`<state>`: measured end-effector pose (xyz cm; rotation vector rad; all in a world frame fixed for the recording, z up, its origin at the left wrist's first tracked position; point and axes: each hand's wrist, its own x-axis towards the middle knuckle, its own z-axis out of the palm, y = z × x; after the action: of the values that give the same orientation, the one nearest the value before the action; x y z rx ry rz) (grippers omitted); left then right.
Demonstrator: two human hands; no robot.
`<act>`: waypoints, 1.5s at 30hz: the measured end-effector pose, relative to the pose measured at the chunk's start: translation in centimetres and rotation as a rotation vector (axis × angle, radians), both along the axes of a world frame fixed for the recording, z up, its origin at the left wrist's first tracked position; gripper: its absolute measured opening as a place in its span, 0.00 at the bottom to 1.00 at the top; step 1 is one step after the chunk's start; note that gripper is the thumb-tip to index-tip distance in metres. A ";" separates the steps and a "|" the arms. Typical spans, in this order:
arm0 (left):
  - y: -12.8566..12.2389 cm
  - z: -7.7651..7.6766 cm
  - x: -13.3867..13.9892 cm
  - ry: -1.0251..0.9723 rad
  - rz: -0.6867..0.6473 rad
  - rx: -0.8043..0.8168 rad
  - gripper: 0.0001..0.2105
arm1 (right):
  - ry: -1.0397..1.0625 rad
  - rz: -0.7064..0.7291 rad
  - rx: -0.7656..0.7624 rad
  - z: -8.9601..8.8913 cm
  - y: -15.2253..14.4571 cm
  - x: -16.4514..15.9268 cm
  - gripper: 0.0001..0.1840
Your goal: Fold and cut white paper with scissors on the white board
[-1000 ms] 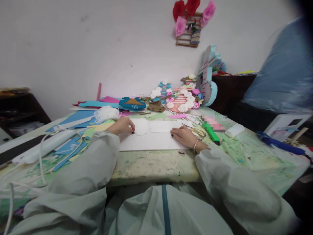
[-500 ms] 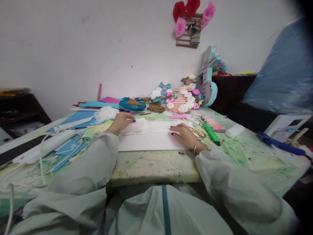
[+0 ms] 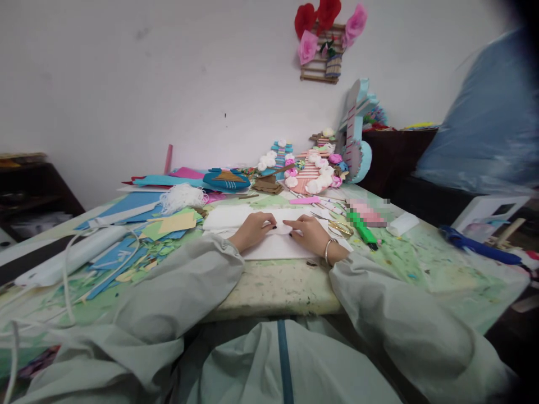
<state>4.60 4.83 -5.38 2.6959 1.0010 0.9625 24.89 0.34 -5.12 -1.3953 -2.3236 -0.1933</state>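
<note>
My left hand is closed, thumb and fingers pinched at the left edge of a small thin white paper piece. From the other side my right hand, with a bracelet at the wrist, pinches the right edge of that piece. Both hands are low over a white board at the table's front. Behind my left hand a folded stack of white tissue paper lies on the board. Gold-handled scissors rest just beyond my right hand.
A green utility knife and a white roll lie to the right. At left are a white power strip with its cord, paper scraps and a bundle of white string. Decorated craft pieces stand along the wall.
My left hand has moved right from the tissue stack to the middle of the board. My right hand has shifted slightly left, and both hands now meet at the small white paper piece.
</note>
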 end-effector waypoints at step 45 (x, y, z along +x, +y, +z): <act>-0.2 0.0 -1.6 0.193 0.286 0.108 0.12 | -0.046 -0.212 -0.052 0.2 0.5 1.3 0.15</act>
<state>3.00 4.64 -5.35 2.8301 1.4436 0.8294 26.16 0.86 -4.91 -1.6797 -2.2289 -0.2306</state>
